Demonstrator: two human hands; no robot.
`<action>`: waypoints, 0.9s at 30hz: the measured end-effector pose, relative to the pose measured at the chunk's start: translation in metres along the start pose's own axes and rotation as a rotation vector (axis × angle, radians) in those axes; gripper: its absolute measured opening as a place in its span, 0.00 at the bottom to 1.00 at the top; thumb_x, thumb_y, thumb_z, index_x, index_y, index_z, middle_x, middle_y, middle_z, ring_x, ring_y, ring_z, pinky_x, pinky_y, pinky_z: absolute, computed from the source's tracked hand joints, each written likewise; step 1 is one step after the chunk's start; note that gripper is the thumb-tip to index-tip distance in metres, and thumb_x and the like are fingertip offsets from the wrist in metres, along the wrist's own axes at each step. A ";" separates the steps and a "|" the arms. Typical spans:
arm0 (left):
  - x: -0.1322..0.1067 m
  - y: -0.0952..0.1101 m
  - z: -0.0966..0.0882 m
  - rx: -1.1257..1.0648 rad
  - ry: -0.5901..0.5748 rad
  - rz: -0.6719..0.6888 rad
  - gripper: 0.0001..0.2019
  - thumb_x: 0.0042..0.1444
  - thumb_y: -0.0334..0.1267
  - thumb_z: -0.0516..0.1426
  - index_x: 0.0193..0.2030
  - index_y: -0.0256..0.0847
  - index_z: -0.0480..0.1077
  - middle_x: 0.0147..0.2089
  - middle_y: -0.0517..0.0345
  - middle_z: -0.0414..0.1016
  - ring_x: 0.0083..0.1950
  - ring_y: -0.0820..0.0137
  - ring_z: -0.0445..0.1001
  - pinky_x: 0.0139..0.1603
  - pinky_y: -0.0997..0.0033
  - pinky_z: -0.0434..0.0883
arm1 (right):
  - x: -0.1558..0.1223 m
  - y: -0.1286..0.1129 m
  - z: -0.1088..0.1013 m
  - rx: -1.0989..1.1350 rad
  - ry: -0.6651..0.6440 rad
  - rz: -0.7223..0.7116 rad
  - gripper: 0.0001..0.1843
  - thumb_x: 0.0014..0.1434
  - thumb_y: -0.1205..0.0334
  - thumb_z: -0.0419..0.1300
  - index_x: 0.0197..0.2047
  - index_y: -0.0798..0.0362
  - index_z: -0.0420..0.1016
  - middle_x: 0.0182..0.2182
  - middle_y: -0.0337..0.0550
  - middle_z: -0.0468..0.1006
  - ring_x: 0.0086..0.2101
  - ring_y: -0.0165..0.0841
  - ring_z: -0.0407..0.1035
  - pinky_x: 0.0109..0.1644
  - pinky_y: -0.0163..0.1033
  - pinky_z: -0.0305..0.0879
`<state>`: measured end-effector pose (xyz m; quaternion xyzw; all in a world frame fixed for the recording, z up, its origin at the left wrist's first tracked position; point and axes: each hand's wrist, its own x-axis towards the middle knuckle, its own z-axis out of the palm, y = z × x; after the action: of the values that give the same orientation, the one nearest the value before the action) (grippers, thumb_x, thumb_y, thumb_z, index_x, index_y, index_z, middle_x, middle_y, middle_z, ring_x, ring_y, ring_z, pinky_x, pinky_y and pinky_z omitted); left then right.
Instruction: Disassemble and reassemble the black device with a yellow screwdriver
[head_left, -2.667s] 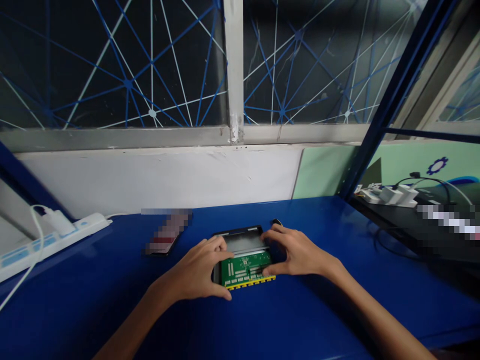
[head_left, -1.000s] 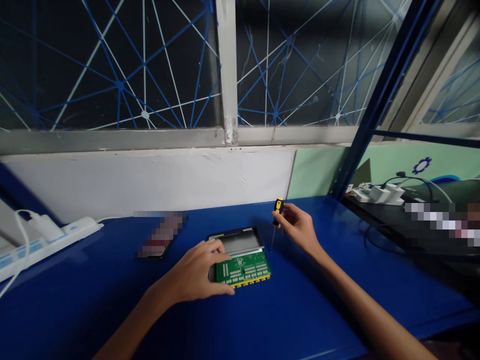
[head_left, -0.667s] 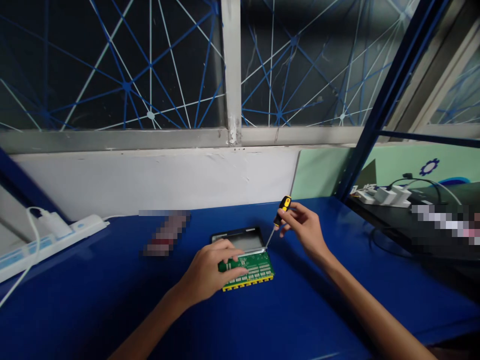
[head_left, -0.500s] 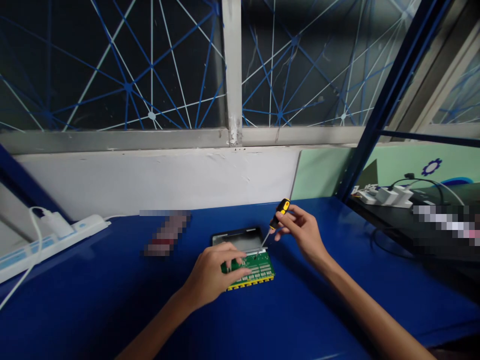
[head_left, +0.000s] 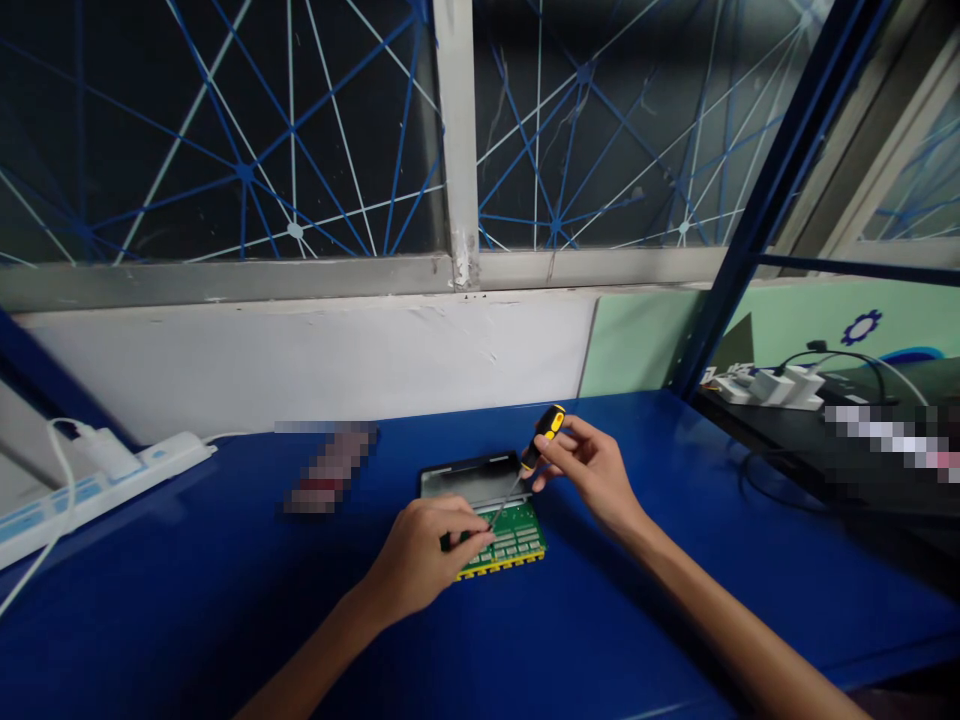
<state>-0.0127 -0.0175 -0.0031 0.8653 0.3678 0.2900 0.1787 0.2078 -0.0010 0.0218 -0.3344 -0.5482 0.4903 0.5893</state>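
Observation:
My right hand [head_left: 589,470] grips a screwdriver [head_left: 547,432] by its black-and-yellow handle, with the shaft slanting down to the left. The screwdriver's tip meets the fingertips of my left hand [head_left: 427,540], which are pinched together over a green circuit board [head_left: 521,525]. Whatever sits between those left fingers is too small to make out. Yellow parts [head_left: 501,568] line the board's near edge. Behind the board lies a black-framed case [head_left: 472,478] with a greyish inside. My left hand hides the left part of the board.
A blurred-out object [head_left: 334,470] lies on the blue table [head_left: 247,600] to the left. A white power strip [head_left: 112,480] with a plug and cable runs along the left side. Chargers and cables [head_left: 784,388] sit at the far right, beyond a blue post [head_left: 739,240].
My right hand has moved the screwdriver down and to the left, bringing its tip to my left fingers. The thumb and fingers of my left hand have closed from apart into a pinch.

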 end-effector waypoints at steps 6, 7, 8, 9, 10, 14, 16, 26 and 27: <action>-0.001 0.000 0.000 0.019 -0.013 -0.010 0.12 0.61 0.37 0.56 0.28 0.39 0.76 0.27 0.59 0.72 0.27 0.74 0.67 0.27 0.73 0.61 | 0.000 0.001 -0.001 0.029 -0.010 -0.029 0.13 0.54 0.54 0.65 0.37 0.52 0.68 0.22 0.39 0.75 0.26 0.37 0.75 0.26 0.40 0.73; -0.001 0.000 -0.001 0.023 -0.013 -0.009 0.12 0.61 0.37 0.56 0.28 0.39 0.76 0.26 0.59 0.72 0.27 0.74 0.67 0.27 0.73 0.61 | 0.000 0.002 -0.001 0.032 -0.011 -0.035 0.13 0.54 0.54 0.65 0.37 0.53 0.68 0.22 0.39 0.75 0.26 0.37 0.76 0.26 0.40 0.73; -0.001 0.000 -0.001 0.025 -0.011 -0.008 0.12 0.61 0.37 0.55 0.28 0.39 0.76 0.26 0.59 0.72 0.27 0.74 0.67 0.27 0.73 0.61 | 0.000 0.002 -0.001 0.035 -0.012 -0.040 0.12 0.55 0.55 0.64 0.37 0.53 0.69 0.22 0.39 0.75 0.26 0.36 0.75 0.26 0.40 0.73; -0.001 0.000 -0.001 0.026 -0.009 -0.006 0.12 0.61 0.36 0.55 0.28 0.39 0.76 0.26 0.59 0.72 0.27 0.74 0.67 0.27 0.73 0.61 | 0.000 0.002 -0.001 0.038 -0.013 -0.043 0.12 0.55 0.55 0.64 0.37 0.53 0.69 0.23 0.39 0.76 0.26 0.36 0.75 0.26 0.40 0.73; -0.001 0.000 -0.001 0.025 -0.005 -0.003 0.12 0.61 0.36 0.55 0.28 0.39 0.76 0.27 0.59 0.72 0.27 0.74 0.67 0.27 0.73 0.61 | 0.000 0.001 -0.001 0.039 -0.013 -0.045 0.12 0.55 0.55 0.64 0.36 0.53 0.69 0.23 0.39 0.76 0.26 0.36 0.75 0.26 0.40 0.73; -0.001 0.000 -0.002 0.012 -0.004 0.001 0.12 0.61 0.36 0.54 0.30 0.39 0.77 0.28 0.58 0.73 0.27 0.73 0.68 0.28 0.73 0.63 | 0.000 -0.002 -0.001 0.012 -0.001 -0.045 0.13 0.54 0.53 0.65 0.36 0.53 0.68 0.23 0.40 0.76 0.26 0.36 0.75 0.26 0.40 0.73; -0.001 -0.001 -0.002 0.004 -0.009 -0.001 0.12 0.62 0.37 0.54 0.30 0.40 0.77 0.28 0.58 0.74 0.28 0.73 0.69 0.28 0.73 0.63 | 0.000 -0.003 -0.001 -0.003 0.003 -0.045 0.14 0.54 0.53 0.65 0.36 0.52 0.68 0.23 0.40 0.76 0.27 0.36 0.75 0.27 0.40 0.73; -0.001 -0.001 -0.001 -0.003 0.021 0.009 0.12 0.62 0.38 0.54 0.32 0.41 0.78 0.30 0.57 0.76 0.29 0.73 0.70 0.30 0.71 0.66 | -0.001 -0.001 0.000 -0.013 0.021 -0.054 0.14 0.54 0.52 0.65 0.36 0.52 0.69 0.25 0.40 0.77 0.27 0.36 0.75 0.30 0.43 0.75; -0.001 -0.001 -0.001 -0.005 0.029 0.009 0.12 0.62 0.38 0.54 0.32 0.41 0.78 0.30 0.57 0.76 0.28 0.73 0.70 0.30 0.71 0.66 | -0.001 -0.001 0.000 -0.010 0.023 -0.057 0.14 0.54 0.52 0.65 0.36 0.52 0.70 0.25 0.40 0.77 0.26 0.36 0.76 0.30 0.44 0.75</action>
<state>-0.0147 -0.0176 -0.0031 0.8623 0.3654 0.3042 0.1744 0.2082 -0.0023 0.0227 -0.3274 -0.5532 0.4667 0.6074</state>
